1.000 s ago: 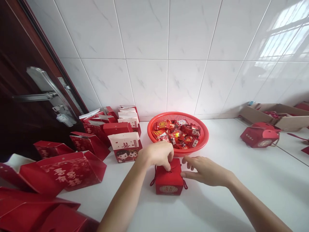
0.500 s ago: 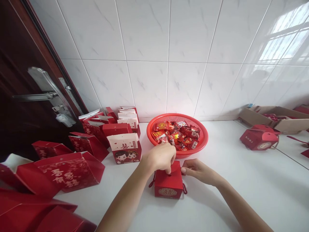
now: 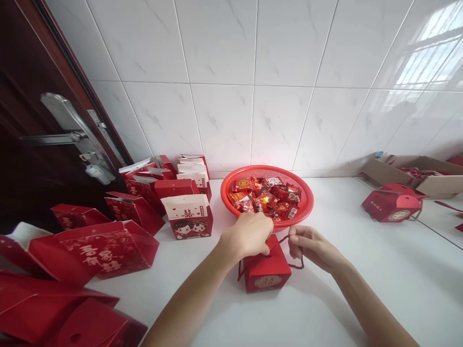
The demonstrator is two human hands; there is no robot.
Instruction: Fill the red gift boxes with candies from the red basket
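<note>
Under my left grip [image 3: 250, 233], the small square cardboard box [image 3: 266, 268] is plain bright red, with a pale, gold-toned patterned oval on its front. The twisted cord [image 3: 297, 267] at my right grip [image 3: 314, 245] is a darker red. Beyond both grips, the round perforated plastic basket [image 3: 224, 196] is orange-red; its shiny wrapped sweets [image 3: 269, 197] mix red, gold and white. Left of my left grip, an upright cardboard box [image 3: 191, 218] goes white above, red below, with black-haired cartoon figures. The surface [image 3: 275, 318] below is plain white.
</note>
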